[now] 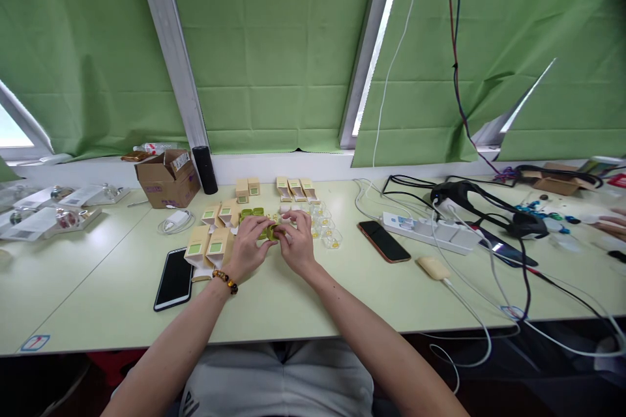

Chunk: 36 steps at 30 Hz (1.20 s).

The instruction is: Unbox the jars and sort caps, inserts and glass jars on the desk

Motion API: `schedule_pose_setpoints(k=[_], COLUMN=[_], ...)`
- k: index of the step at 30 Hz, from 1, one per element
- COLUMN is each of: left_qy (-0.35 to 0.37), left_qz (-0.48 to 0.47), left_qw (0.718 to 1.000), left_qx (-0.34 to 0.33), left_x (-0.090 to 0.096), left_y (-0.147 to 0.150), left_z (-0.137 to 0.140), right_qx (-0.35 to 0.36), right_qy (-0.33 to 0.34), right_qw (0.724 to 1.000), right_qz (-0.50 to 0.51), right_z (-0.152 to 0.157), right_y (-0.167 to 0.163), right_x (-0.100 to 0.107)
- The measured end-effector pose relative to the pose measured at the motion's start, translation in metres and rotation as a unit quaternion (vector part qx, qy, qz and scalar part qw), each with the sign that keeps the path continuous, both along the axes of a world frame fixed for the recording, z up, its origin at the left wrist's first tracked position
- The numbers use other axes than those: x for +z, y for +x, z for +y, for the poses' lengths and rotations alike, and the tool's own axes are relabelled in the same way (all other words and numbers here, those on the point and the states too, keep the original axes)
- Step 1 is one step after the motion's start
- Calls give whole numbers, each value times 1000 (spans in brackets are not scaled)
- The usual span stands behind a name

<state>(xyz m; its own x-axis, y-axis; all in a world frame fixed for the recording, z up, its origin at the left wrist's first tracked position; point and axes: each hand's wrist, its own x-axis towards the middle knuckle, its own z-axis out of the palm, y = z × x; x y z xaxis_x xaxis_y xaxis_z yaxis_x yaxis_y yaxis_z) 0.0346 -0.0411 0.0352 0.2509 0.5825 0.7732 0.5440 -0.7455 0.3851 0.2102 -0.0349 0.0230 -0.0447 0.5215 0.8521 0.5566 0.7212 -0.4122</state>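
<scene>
Both my hands meet over the table, fingers closed around a small green box (272, 232). My left hand (250, 246) pinches its left side, and my right hand (296, 241) grips it from the right. Fingers hide much of it. Just behind my left hand sit more small green boxes (252, 212). To the right of my right hand stand several clear plastic cups (332, 239) with something yellow inside. Open cardboard boxes (220, 245) with green windows stand left of my left hand, and more small cardboard boxes (297, 189) line the back.
A phone (175, 279) lies left of the boxes, another phone (384, 241) to the right. A power strip (430, 232), cables and a black headset (484, 205) fill the right side. Back left are a carton (169, 179) and a black cylinder (205, 170). Another person's hand (611, 221) shows far right.
</scene>
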Motion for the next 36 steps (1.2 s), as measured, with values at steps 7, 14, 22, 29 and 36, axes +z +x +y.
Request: schedule_pose_setpoints(k=[7, 14, 22, 29, 36], left_qy=[7, -3, -13, -45, -52], left_qz=[12, -21, -56, -25, -16], left_qw=[1000, 997, 988, 984, 983], left_qx=[23, 72, 144, 170, 176], left_x=[1, 7, 9, -1, -3], left_y=[-1, -6, -18, -24, -23], left_z=[1, 2, 11, 17, 18], right_qx=[1, -17, -14, -97, -135], right_qy=[5, 38, -32, -115, -119], right_qw=[1000, 989, 999, 973, 942], right_qz=[7, 142, 34, -176, -282], right_z=[-1, -7, 12, 22, 28], right_y=[0, 5, 10, 3, -3], right_x=[-1, 11, 4, -10, -21])
